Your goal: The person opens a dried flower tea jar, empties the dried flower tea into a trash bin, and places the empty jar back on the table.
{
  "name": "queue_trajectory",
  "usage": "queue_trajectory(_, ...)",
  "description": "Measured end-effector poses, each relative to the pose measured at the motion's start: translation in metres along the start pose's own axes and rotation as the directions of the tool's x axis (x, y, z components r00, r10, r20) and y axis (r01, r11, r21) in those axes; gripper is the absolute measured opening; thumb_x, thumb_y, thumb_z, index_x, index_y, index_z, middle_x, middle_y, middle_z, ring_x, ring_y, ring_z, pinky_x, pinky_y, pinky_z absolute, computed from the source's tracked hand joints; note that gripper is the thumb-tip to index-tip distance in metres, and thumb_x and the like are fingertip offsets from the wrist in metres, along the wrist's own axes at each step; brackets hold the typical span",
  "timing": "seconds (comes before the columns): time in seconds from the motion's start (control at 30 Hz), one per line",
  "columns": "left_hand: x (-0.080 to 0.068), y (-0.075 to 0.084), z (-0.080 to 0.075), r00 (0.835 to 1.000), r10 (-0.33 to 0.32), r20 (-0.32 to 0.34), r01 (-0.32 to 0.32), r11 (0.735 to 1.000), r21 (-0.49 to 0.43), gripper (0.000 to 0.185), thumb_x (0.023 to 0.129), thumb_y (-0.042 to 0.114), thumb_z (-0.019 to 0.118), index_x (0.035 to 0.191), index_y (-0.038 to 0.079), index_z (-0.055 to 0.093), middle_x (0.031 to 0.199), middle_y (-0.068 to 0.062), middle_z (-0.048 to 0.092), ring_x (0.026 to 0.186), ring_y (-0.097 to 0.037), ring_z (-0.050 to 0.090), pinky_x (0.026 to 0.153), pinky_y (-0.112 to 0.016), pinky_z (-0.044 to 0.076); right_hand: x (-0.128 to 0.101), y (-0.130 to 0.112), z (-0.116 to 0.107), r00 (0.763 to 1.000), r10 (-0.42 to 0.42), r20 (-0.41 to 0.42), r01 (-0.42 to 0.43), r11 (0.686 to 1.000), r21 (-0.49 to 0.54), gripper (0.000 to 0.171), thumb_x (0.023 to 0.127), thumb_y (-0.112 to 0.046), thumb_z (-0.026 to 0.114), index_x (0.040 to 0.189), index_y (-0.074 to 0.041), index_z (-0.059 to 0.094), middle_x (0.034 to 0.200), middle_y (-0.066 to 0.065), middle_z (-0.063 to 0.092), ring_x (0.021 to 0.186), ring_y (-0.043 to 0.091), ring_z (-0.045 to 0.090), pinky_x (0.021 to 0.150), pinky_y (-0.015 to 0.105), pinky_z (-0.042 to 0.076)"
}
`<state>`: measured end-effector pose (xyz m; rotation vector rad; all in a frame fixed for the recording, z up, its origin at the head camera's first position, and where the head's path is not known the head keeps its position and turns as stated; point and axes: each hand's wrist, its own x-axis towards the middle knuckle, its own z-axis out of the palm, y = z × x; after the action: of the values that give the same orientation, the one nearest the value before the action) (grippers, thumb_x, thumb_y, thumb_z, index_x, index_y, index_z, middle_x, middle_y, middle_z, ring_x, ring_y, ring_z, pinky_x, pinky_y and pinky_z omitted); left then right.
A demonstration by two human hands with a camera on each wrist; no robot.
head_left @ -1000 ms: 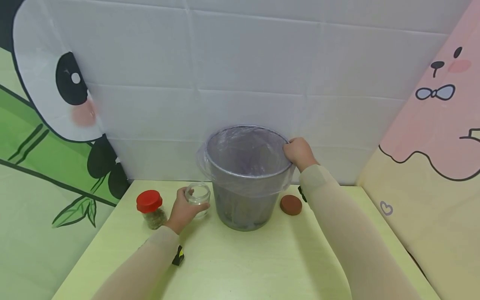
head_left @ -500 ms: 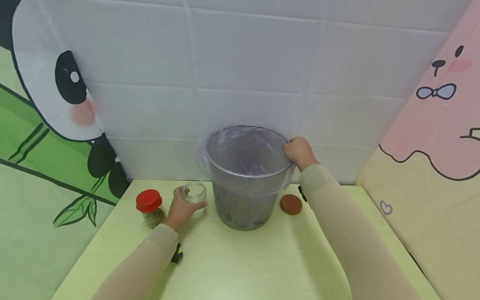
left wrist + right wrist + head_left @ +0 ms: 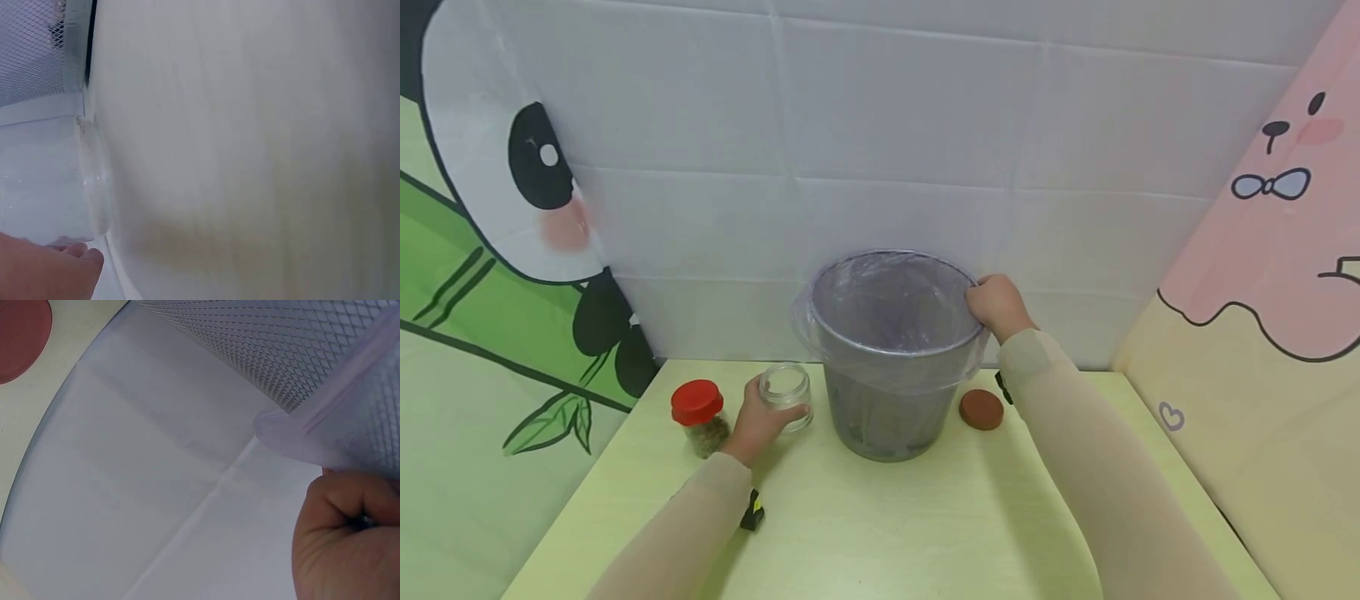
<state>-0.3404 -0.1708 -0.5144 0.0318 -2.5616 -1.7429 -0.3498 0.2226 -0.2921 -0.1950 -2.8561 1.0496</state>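
Two hands engaged: left hand [image 3: 758, 419] grasps the lidless, empty clear glass jar [image 3: 787, 395] on the table, right hand [image 3: 997, 305] clenches the bag-lined grey mesh bin [image 3: 891, 400] rim; red-lidded jar [image 3: 701, 417] untouched.

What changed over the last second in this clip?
The left hand slid the open glass jar a little to the left and farther back on the table, keeping its grip. The right hand still holds the bin rim; the red-lidded jar and brown lid stayed put.
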Motion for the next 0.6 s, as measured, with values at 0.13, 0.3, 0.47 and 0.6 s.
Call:
queue_trajectory(0.13,-0.002,0.001,-0.002,1.000,0.013,-0.005,-0.013,1.000,0.015,0.117,0.081,0.035,0.090,0.162,0.009,0.010,0.161,-0.023,0.029,0.146,-0.040,0.032,0.118,-0.058,0.028,0.000,0.000,0.000,1.000,0.004,0.006,-0.004,1.000,0.001,0.031,0.096,-0.015,0.038,0.103,0.001,0.064,0.111,0.018,0.062,0.095,0.032,0.054,0.084,0.042,0.047)
queue_trajectory(0.3,-0.007,0.012,-0.009,1.000,0.013,0.007,-0.013,0.999,0.046,0.117,0.083,0.036,0.088,0.164,0.010,0.007,0.166,-0.022,0.022,0.150,-0.039,0.026,0.120,-0.057,0.024,-0.001,0.000,0.000,1.000,0.001,0.004,-0.001,1.000,-0.004,0.022,0.096,-0.014,0.039,0.087,-0.002,0.056,0.096,0.015,0.057,0.086,0.029,0.052,0.075,0.039,0.044)
queue_trajectory(0.47,-0.012,0.027,-0.016,0.998,0.044,0.035,-0.046,0.997,0.056,0.121,0.083,0.040,0.087,0.165,0.011,0.003,0.169,-0.021,0.015,0.154,-0.039,0.017,0.121,-0.057,0.021,0.001,0.001,-0.002,1.000,0.005,0.007,-0.005,1.000,-0.003,0.042,0.096,-0.016,0.038,0.121,0.004,0.065,0.126,0.022,0.062,0.103,0.034,0.055,0.091,0.046,0.049)
queue_trajectory(0.6,-0.023,0.044,-0.023,0.993,0.107,0.050,-0.111,0.990,0.085,0.124,0.081,0.042,0.089,0.165,0.013,0.002,0.170,-0.017,0.012,0.155,-0.038,0.015,0.120,-0.059,0.021,0.001,0.000,-0.001,1.000,0.009,0.020,-0.009,1.000,0.011,0.048,0.096,-0.016,0.039,0.133,0.005,0.062,0.137,0.023,0.059,0.111,0.035,0.056,0.099,0.049,0.048)
